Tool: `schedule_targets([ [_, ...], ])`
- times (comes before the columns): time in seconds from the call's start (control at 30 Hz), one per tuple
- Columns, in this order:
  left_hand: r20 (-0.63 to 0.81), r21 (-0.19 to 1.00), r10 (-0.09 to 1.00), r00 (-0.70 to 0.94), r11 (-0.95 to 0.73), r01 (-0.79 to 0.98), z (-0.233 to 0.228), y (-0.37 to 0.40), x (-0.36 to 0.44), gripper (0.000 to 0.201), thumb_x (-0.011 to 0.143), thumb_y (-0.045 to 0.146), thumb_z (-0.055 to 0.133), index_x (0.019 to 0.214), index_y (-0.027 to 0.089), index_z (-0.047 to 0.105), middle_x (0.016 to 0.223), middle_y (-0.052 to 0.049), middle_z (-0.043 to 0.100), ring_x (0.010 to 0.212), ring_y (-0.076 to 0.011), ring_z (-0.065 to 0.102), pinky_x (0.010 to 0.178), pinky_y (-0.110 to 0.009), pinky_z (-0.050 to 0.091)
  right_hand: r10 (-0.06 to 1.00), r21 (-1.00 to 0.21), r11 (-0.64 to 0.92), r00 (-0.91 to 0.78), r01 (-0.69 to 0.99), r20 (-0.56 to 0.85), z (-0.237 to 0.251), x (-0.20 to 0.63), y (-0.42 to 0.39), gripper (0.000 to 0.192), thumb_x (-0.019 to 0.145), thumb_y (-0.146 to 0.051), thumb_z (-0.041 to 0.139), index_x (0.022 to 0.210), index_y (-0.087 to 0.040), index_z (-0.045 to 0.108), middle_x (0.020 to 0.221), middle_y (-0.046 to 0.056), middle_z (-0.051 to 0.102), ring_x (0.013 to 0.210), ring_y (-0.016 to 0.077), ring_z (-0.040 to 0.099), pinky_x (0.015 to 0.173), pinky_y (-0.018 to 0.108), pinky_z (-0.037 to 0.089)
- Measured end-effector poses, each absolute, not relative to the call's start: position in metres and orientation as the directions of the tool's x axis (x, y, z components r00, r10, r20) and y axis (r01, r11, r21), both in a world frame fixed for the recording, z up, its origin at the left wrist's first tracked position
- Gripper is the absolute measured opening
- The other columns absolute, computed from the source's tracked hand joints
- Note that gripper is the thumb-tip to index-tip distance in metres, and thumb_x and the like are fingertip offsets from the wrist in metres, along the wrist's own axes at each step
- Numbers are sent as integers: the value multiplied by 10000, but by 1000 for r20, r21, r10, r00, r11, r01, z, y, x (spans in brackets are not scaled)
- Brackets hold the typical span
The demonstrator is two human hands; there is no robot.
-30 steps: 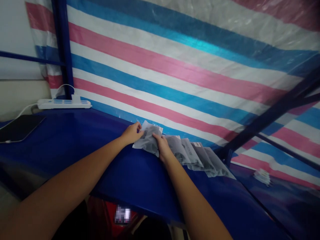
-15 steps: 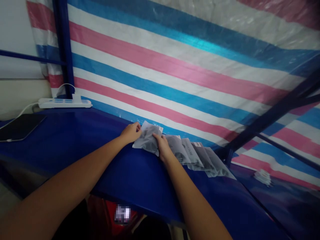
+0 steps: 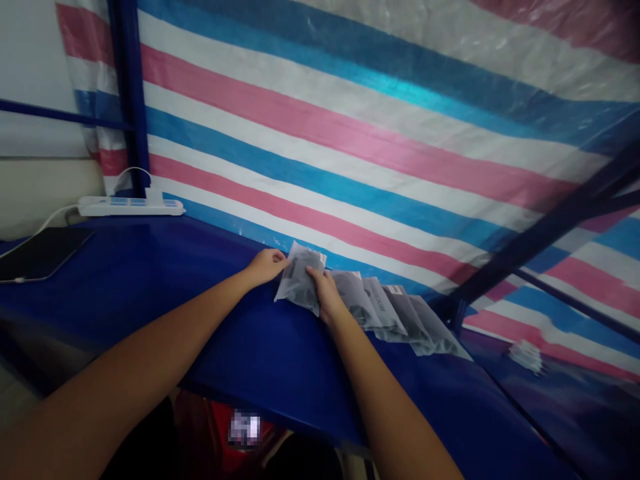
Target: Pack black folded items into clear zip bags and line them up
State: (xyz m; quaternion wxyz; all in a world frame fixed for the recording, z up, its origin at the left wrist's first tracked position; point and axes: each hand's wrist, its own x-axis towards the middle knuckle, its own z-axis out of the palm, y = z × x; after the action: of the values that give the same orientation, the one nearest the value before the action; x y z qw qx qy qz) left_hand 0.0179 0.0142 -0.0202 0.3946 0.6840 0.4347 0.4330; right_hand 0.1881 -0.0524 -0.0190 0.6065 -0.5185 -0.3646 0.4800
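Frosted pouch (image 3: 299, 280), label unreadable

both arms are bare and reach far out in front, from the bottom of the view up to the middle. the left arm comes in from the low left corner and is nearly straight. the left hand (image 3: 264, 265) is turned on its side, with its fingers (image 3: 281, 261) curled and pinching. the right arm comes up from the bottom middle. the right hand (image 3: 325, 293) lies palm down, its fingers (image 3: 314, 273) bent and pressing. the two hands are close together but do not touch.
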Motion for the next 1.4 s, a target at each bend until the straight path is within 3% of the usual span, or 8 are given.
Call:
schedule_targets([
  [0.17,74,988,968,239,-103,112,-11,7,21,124,844,272,655,892,173,597,558,40,525,467,-101,476,421,-214,323,958,-978,-6,279,-210,-66,-20,189,-50,449,707,-370,781,1090,-212,608,962,63,737,798,242,716,717,380,615],
  [0.5,35,995,979,201,-52,81,-12,11,17,152,802,238,684,914,151,630,603,19,561,498,-101,496,432,-220,355,941,-980,15,333,-196,-53,-21,191,-49,434,708,-371,780,1080,-226,611,947,52,739,834,238,719,714,363,616],
  [0.77,126,964,957,260,-179,194,-19,14,16,234,829,360,632,922,150,681,653,-8,618,534,-135,532,464,-250,403,943,-986,28,332,-165,-29,-23,192,-48,459,688,-398,796,1073,-224,618,970,66,736,880,252,716,751,375,614],
  [0.93,287,873,893,347,-393,288,-26,19,15,431,887,520,511,867,148,728,810,-63,713,736,-195,622,622,-284,439,935,-990,68,355,-125,20,-24,190,-48,469,695,-416,784,1096,-238,617,1002,51,733,927,245,712,803,371,608],
  [1.13,213,886,902,376,-341,315,-23,15,18,582,892,622,422,876,122,720,835,-83,710,773,-224,616,648,-298,411,951,-984,93,306,-151,42,-22,186,-50,501,700,-434,790,1125,-244,606,1013,48,731,945,246,710,818,373,604],
  [1.4,189,912,911,366,-301,278,-24,16,21,516,887,555,440,890,116,712,848,-93,701,782,-228,612,659,-300,413,949,-990,106,307,-95,72,-21,184,-53,497,711,-441,782,1132,-244,608,1044,50,728,966,245,704,859,384,595],
])
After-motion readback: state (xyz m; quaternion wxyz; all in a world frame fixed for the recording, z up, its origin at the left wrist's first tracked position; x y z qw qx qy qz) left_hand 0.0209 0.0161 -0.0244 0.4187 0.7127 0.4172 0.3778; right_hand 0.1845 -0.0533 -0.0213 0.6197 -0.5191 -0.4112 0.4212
